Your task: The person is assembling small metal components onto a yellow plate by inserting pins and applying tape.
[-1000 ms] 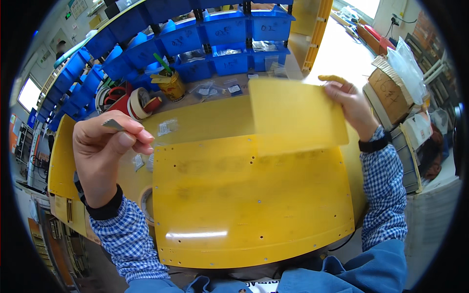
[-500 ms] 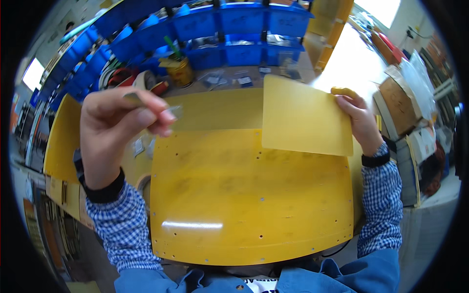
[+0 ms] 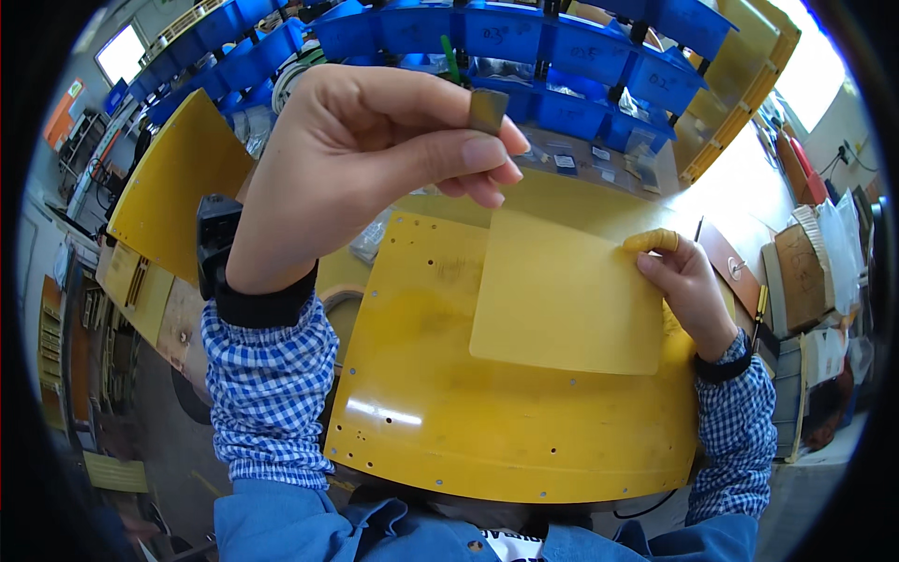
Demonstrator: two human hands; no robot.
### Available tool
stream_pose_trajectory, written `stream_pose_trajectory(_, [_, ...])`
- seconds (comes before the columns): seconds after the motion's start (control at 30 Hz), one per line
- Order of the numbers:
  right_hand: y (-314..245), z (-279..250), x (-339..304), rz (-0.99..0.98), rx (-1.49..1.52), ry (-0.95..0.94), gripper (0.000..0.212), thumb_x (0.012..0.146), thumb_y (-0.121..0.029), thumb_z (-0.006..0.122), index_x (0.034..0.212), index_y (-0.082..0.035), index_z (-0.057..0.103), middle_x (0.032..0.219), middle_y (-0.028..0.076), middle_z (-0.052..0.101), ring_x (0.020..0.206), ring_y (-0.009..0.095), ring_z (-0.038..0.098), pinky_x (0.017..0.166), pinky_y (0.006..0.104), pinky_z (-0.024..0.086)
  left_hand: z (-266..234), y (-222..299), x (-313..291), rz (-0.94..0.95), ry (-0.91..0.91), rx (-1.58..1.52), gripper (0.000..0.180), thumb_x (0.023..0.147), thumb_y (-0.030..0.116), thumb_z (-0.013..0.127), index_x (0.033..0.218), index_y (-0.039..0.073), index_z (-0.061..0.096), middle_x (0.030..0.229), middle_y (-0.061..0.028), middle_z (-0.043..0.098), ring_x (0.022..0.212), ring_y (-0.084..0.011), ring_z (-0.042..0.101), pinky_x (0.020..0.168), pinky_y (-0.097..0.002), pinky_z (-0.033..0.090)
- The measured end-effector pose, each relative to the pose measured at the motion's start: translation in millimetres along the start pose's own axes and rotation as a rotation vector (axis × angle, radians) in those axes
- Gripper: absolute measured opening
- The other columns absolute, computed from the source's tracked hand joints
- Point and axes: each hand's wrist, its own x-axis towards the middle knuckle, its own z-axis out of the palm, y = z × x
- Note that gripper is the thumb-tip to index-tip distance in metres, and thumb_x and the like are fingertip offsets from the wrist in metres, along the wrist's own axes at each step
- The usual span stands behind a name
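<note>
- Dark handwritten marks show on the fronts of the blue plastic bins and on the brown cardboard box at the right.
- Small clear plastic bags with white printed labels lie below the bins, their print too small to read.
- The pale desk is brightly lit at the right, near a window; beside it, at the far left, a curved yellow panel stands upright.
- A large, glossy yellow panel with small drilled holes lies before the person, its near edge close to the blue jacket.
- The left hand is raised, thumb and index finger pinching a small dark-grey flat strip.
- The right hand, a yellow cover on one finger, grips the right edge of a translucent yellow rounded-corner sheet.
- The sheet is over the holed panel; whether they touch I cannot tell.
- The panel's surface spreads leftward and nearward past the sheet's edges; air separates the two hands.
</note>
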Motion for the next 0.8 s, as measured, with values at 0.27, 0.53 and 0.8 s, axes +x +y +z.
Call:
stream_pose_trajectory(0.27, [10, -3, -5, -0.017, -0.099, 0.035, 0.02, 0.092, -0.005, 0.057, 0.11, 0.002, 0.06, 0.1, 0.006, 0.067, 0.086, 0.01, 0.064, 0.079, 0.0226, 0.052, -4, -7, 0, 0.04, -0.057, -0.028, 0.01, 0.087, -0.001, 0.062, 0.095, -0.004, 0.068, 0.088, -0.0147, 0.07, 0.078, -0.0196, 0.07, 0.069, -0.0291, 0.059])
stream_pose_trajectory(0.53, [12, -9, -8, -0.064, -0.191, 0.073, 0.02, 0.092, -0.005, 0.057, 0.11, 0.002, 0.06, 0.097, 0.006, 0.068, 0.083, 0.011, 0.065, 0.074, 0.0227, 0.053, -3, -6, -1, 0.019, -0.081, 0.038, 0.01, 0.086, -0.002, 0.062, 0.095, -0.003, 0.068, 0.091, -0.0163, 0.07, 0.08, -0.021, 0.07, 0.07, -0.0296, 0.059])
stream_pose_trajectory(0.8, [14, -17, -7, -0.111, -0.078, 0.145, 0.02, 0.094, -0.007, 0.056, 0.111, 0.001, 0.061, 0.097, 0.003, 0.066, 0.083, 0.008, 0.062, 0.075, 0.0215, 0.051, -6, -10, 3, 0.087, -0.17, -0.035, 0.011, 0.088, 0.001, 0.061, 0.096, 0.0, 0.068, 0.094, -0.0179, 0.069, 0.082, -0.0227, 0.07, 0.068, -0.0313, 0.06])
